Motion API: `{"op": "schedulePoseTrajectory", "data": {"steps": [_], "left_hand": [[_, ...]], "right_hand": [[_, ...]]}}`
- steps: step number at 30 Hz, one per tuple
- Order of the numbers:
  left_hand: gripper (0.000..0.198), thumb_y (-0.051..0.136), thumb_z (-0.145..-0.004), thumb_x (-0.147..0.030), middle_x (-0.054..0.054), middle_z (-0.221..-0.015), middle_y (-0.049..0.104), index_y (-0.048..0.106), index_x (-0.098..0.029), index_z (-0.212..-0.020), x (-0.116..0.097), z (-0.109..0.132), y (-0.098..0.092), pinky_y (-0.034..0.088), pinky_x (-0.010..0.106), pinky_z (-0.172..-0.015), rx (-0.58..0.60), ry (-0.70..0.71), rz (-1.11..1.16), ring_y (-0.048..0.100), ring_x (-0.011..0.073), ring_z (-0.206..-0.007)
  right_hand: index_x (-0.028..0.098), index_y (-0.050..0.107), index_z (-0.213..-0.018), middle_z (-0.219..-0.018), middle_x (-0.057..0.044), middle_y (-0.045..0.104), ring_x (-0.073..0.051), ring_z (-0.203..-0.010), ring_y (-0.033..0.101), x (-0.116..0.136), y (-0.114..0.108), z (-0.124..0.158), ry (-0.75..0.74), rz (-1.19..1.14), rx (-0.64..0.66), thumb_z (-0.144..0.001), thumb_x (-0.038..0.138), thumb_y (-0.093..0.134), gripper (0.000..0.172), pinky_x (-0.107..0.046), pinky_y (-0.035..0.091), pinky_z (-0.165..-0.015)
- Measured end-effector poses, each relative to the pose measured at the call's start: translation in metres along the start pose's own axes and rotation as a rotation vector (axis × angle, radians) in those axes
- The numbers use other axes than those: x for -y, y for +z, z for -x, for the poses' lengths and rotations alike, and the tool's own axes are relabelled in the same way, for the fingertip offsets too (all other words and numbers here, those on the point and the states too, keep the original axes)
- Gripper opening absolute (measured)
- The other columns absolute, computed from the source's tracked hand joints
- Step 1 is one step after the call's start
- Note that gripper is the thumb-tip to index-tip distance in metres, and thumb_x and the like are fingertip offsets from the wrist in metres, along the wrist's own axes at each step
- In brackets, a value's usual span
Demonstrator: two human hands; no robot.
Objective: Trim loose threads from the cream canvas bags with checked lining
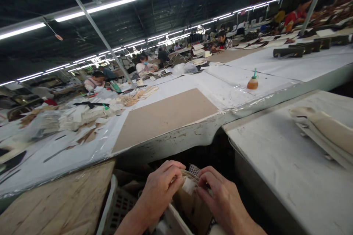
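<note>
I have the piece [190, 202] at six o'clock, between my hands: at three o'clock from the left hand [162, 187], nine from the right hand [220, 194], neither nearer. Both pinch its rim, which slopes from ten towards four o'clock above a white patch [189, 185]. Fingers hide the exact grip; the piece's base is cut off, and I can't judge its full length.

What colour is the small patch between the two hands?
The patch is white; it shows best in the head view.
</note>
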State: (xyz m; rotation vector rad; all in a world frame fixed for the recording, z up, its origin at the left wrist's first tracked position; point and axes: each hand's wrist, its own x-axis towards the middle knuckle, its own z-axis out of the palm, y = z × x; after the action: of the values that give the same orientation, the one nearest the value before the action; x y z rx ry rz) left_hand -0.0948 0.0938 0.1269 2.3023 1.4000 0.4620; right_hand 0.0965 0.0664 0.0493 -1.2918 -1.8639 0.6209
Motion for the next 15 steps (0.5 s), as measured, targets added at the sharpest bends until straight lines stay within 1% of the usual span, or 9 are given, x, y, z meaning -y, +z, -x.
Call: {"op": "schedulePoseTrajectory", "data": {"steps": [3, 8, 11, 15], "left_hand": [[0.016, 0.051, -0.09, -0.015, -0.001, -0.109, 0.065, 0.054, -0.021, -0.076, -0.001, 0.0, 0.001, 0.046, 0.026, -0.087, 0.004, -0.01, 0.005, 0.062, 0.0143, -0.101], [0.016, 0.047, -0.094, -0.016, -0.001, -0.11, 0.065, 0.052, -0.021, -0.08, -0.001, -0.001, 0.001, 0.045, 0.026, -0.087, 0.025, 0.044, -0.06, 0.061, 0.0142, -0.102], [0.016, 0.046, -0.095, -0.015, -0.001, -0.108, 0.065, 0.051, -0.021, -0.08, 0.0, -0.001, 0.001, 0.045, 0.027, -0.085, 0.026, 0.054, -0.108, 0.062, 0.0144, -0.1], [0.018, 0.044, -0.096, -0.016, -0.001, -0.103, 0.065, 0.05, -0.02, -0.079, -0.002, 0.0, 0.001, 0.045, 0.027, -0.081, 0.02, 0.044, -0.151, 0.063, 0.0144, -0.096]], "right_hand": [[0.022, 0.047, -0.079, -0.094, 0.001, 0.061, -0.015, -0.08, 0.063, -0.002, 0.001, 0.002, -0.023, -0.042, -0.008, -0.084, 0.008, 0.054, 0.017, -0.027, 0.048, -0.067], [0.023, 0.046, -0.086, -0.1, -0.003, 0.061, -0.017, -0.086, 0.064, -0.003, 0.006, 0.003, -0.076, -0.116, -0.072, -0.09, 0.008, 0.042, 0.016, -0.03, 0.051, -0.072], [0.023, 0.045, -0.087, -0.099, -0.003, 0.062, -0.018, -0.089, 0.063, -0.003, 0.009, 0.003, -0.084, -0.147, -0.108, -0.091, 0.008, 0.041, 0.017, -0.031, 0.052, -0.076], [0.024, 0.045, -0.085, -0.092, -0.001, 0.062, -0.017, -0.083, 0.062, -0.005, 0.014, 0.004, -0.04, -0.174, -0.108, -0.092, 0.01, 0.043, 0.016, -0.031, 0.05, -0.073]]}}
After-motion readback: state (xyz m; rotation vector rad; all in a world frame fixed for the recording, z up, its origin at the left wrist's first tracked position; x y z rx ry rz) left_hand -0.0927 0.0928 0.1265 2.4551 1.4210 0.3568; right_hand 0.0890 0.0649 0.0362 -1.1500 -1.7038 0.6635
